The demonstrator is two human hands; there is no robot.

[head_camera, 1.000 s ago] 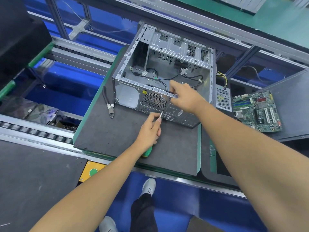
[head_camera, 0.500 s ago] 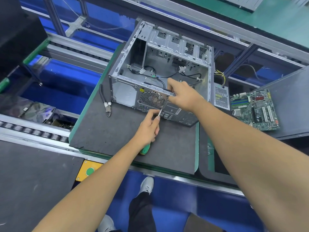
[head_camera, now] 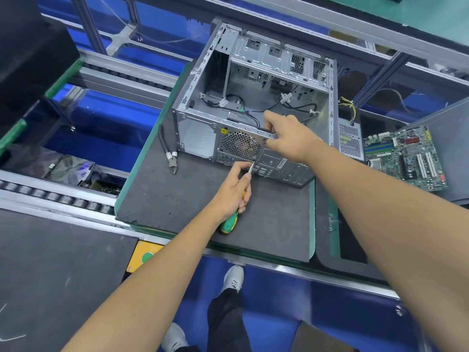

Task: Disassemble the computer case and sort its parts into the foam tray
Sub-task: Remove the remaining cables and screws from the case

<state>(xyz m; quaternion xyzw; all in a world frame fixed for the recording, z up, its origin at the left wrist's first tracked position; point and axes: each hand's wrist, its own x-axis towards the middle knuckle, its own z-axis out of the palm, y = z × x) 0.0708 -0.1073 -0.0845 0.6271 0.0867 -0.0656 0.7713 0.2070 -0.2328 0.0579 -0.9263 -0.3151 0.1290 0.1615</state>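
1. Grey metal computer case point(head_camera: 253, 97) stands open on the dark mat point(head_camera: 177, 194) of the counter.
2. My left hand point(head_camera: 233, 189) grips the green screwdriver point(head_camera: 229, 222), its tip at the rear panel.
3. My right hand point(head_camera: 289, 138) pinches the upper rear rail of the case.
4. Cutters point(head_camera: 170, 153) lie just left; the motherboard point(head_camera: 406, 156) lies to the right.

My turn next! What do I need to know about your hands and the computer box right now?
Left hand: grips the green-and-yellow-handled screwdriver, tip at the back panel of the open grey metal computer case.
Right hand: holds the case's top rear rail.
Done: the side is open, and the green motherboard lies to the right.
Left: the cables inside and the rear fan. No foam tray in view.
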